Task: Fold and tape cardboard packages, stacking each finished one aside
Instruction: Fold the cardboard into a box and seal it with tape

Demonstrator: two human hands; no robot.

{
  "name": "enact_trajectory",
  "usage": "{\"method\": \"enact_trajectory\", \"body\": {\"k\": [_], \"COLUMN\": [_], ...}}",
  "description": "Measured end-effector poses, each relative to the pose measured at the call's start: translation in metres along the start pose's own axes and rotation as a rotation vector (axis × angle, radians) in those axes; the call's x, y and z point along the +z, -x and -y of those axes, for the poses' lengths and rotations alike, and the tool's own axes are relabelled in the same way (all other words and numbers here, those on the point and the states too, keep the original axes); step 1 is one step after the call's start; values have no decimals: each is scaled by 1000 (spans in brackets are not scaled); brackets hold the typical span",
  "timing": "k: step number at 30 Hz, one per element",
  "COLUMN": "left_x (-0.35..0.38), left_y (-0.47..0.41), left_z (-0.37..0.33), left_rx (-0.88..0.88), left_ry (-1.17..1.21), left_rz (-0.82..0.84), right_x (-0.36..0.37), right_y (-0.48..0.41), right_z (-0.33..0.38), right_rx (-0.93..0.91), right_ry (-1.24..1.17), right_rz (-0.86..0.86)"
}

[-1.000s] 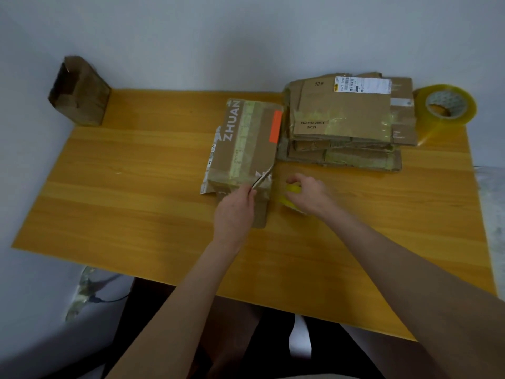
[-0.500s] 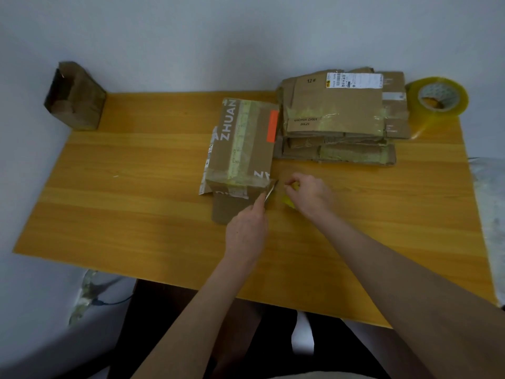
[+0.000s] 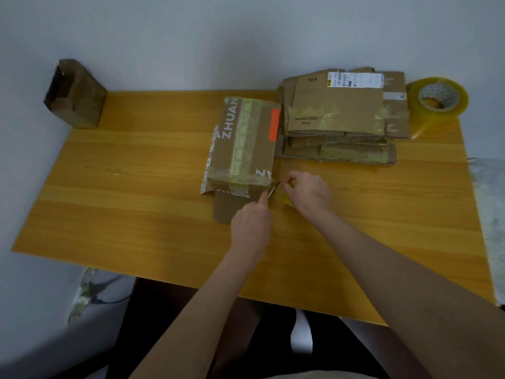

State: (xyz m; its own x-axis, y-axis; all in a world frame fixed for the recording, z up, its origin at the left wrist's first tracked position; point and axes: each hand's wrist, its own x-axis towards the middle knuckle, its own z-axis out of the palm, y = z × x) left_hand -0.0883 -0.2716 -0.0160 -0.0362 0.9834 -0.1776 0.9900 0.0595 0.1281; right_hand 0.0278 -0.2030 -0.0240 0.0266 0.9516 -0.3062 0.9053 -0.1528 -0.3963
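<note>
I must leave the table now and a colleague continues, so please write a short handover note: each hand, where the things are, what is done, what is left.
The left hand holds a thin metal blade at the near right corner of the ZHUAN package. The right hand holds the small yellow tape roll beside that corner; tape seems stretched from it to the package.
Done: package folded, tape across its near end; finished stack lies at far right.
Left: cut the tape, press its end down, put the package on the stack.
</note>
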Motion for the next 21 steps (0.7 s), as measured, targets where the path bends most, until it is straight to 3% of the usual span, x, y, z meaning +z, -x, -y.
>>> {"method": "enact_trajectory", "body": {"k": [15,21], "left_x": [-3,12], "left_y": [-10,-9], "left_z": [-2,9], "left_rx": [5,9], "left_ry": [-71,-86], "left_rz": [38,57], "right_x": [3,0], "right_y": [-4,-6], "right_z": [1,-15], "right_rx": [-3,77], "right_ry": [8,-171], "right_rz": [-26,-58]}}
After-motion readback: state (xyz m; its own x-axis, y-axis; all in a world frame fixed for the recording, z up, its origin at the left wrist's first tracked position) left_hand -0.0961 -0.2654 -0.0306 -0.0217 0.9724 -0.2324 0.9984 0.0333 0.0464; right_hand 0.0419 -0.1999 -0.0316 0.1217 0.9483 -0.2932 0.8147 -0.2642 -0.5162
